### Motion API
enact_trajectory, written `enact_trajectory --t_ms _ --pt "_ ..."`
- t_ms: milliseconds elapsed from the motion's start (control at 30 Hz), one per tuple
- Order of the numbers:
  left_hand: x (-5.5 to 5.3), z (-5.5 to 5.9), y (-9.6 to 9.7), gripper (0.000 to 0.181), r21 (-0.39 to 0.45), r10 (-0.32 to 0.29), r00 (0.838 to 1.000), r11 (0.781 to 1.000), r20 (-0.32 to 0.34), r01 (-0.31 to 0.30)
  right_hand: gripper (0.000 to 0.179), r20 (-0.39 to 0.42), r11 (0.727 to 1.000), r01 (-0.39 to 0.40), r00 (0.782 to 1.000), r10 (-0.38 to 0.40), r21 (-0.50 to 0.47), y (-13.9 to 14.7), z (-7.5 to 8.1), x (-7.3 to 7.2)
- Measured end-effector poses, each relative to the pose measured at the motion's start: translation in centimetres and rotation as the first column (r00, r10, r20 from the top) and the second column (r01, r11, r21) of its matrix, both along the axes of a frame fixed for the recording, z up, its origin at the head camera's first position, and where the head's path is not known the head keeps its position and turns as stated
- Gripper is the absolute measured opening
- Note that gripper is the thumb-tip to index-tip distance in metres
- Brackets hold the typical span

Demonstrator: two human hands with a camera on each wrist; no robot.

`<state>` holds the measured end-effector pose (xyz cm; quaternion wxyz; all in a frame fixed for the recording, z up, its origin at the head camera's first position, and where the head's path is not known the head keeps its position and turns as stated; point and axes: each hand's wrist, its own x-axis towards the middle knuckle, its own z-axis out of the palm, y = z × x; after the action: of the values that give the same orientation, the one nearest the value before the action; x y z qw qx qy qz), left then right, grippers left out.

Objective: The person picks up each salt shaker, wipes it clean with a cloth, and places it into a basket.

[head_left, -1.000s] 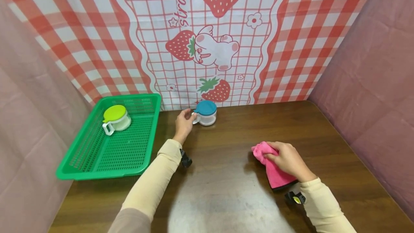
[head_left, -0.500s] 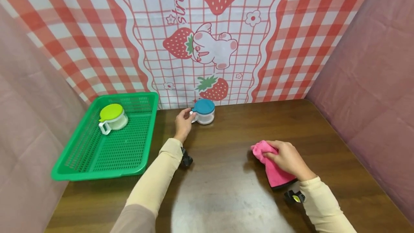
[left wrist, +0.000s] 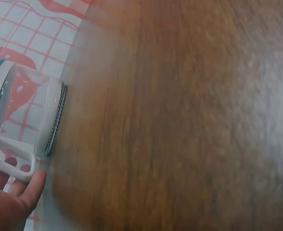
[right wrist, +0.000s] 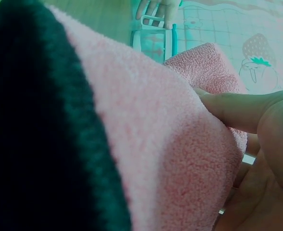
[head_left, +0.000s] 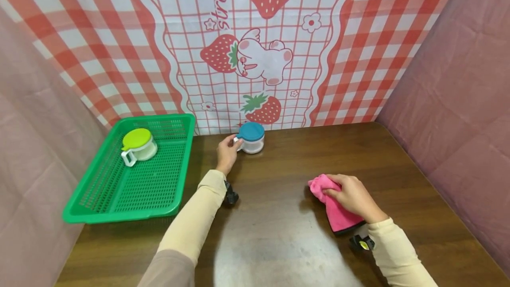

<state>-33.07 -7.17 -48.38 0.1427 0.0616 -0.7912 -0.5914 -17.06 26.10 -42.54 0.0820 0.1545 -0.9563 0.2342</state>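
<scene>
Item: clear round jar with a blue lid and white handle (head_left: 253, 140), standing upright on the brown wood-grain table (head_left: 287, 158), near its back edge and just before the backdrop.

Left hand (head_left: 227, 154): thumb and fingers closed about the jar's handle, the jar to the right of the hand.

Item: bright pink, plush-textured cloth with a dark border (head_left: 340, 216), bunched at its far end, over the right half of the table; whether it touches the surface cannot be told.

Right hand (head_left: 353, 195): holding the cloth in a pinch, thumb on one face, fingers behind.

Item: green rectangular plastic basket with slotted walls (head_left: 127, 216), at the table's left side.

Item: clear round jar with a lime-green lid and white handle (head_left: 140, 144), inside the basket, towards its far left corner.

Surround: red-and-white checked fabric backdrop with strawberry prints (head_left: 271, 54); plain dusty-pink drapes (head_left: 446, 92) at both sides.

Worn: cream sleeves (head_left: 199, 216), both arms; small black device (head_left: 231, 193) at each wrist.
</scene>
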Motion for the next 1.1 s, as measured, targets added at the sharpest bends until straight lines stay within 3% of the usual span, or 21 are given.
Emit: enact_trajectory --t_ms 300,700,1100 --pt "-0.49 -0.26 0.15 0.030 0.139 -0.008 1.000 0.990 -0.023 0.011 0.033 -0.008 1.000 -0.013 1.000 0.013 -0.006 -0.01 0.03 -0.14" --pt "-0.61 -0.14 0.17 0.027 0.107 0.044 0.999 0.993 -0.008 -0.043 0.033 0.008 1.000 -0.009 1.000 0.009 -0.011 0.06 0.09 -0.10" --pt "-0.06 0.03 0.43 0.027 0.171 0.044 0.998 0.984 0.047 -0.052 0.035 0.021 1.000 0.000 1.000 0.000 -0.014 0.18 0.00 -0.01"
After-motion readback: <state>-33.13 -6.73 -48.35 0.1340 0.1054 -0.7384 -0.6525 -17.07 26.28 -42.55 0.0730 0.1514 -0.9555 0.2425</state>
